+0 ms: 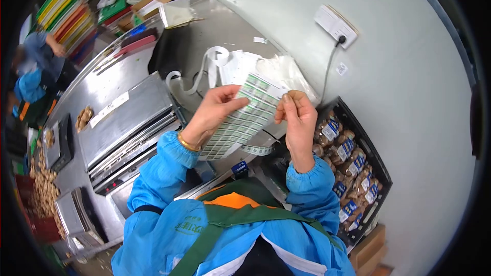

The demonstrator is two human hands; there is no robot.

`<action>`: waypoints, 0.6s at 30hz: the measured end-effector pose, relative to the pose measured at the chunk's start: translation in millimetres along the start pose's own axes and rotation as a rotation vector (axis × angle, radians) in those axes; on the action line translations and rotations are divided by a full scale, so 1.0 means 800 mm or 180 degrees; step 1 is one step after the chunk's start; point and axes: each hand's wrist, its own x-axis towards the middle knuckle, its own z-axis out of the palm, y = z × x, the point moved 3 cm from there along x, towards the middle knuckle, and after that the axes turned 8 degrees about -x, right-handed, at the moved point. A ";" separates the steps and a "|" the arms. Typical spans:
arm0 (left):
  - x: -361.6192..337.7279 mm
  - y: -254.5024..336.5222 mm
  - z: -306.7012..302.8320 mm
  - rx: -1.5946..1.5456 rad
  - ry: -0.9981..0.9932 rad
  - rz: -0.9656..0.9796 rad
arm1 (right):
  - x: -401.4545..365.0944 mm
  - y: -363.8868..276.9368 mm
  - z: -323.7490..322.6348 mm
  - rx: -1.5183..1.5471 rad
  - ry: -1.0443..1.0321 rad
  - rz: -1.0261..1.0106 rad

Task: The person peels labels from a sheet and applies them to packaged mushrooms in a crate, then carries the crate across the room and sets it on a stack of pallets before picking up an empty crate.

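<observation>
Head view, starting lowest in the frame: blue sleeves (169, 174) are being extended upward toward the centre, where a label sheet (240, 120) is being held up between both hands. The left hand (215, 112), with a gold bracelet (187, 143) at the wrist, is being closed on the sheet, thumb across the printed face and fingers behind it. The right hand (296, 120) is being pinched together, thumb against forefinger, at the sheet's upper right edge; whether a single label is being caught there cannot be told.

As a judgement, the peeling is best done with the sheet being gripped flat and taut near the pinched edge, and with the label being lifted slowly from one corner so that it is not being torn or folded onto itself.

Right of centre, packed bags (345, 148) are being stored in a black crate (368, 143). Left of centre, a sealing machine (128, 122) is being carried on the steel bench (230, 25), and a curled backing strip (215, 56) is lying beyond the hands. At the upper left, another person (36, 66) is being seen at work.
</observation>
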 end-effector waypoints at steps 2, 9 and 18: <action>-0.001 0.006 -0.004 0.0032 0.0100 0.0195 | -0.011 0.001 -0.010 0.0236 0.0088 0.0003; 0.035 -0.009 -0.025 -0.0841 0.0744 0.0797 | -0.077 -0.015 -0.054 -0.0584 0.0883 -0.0299; 0.002 -0.063 -0.036 0.1406 0.1795 0.1861 | -0.117 0.009 -0.064 0.0864 0.0404 0.0647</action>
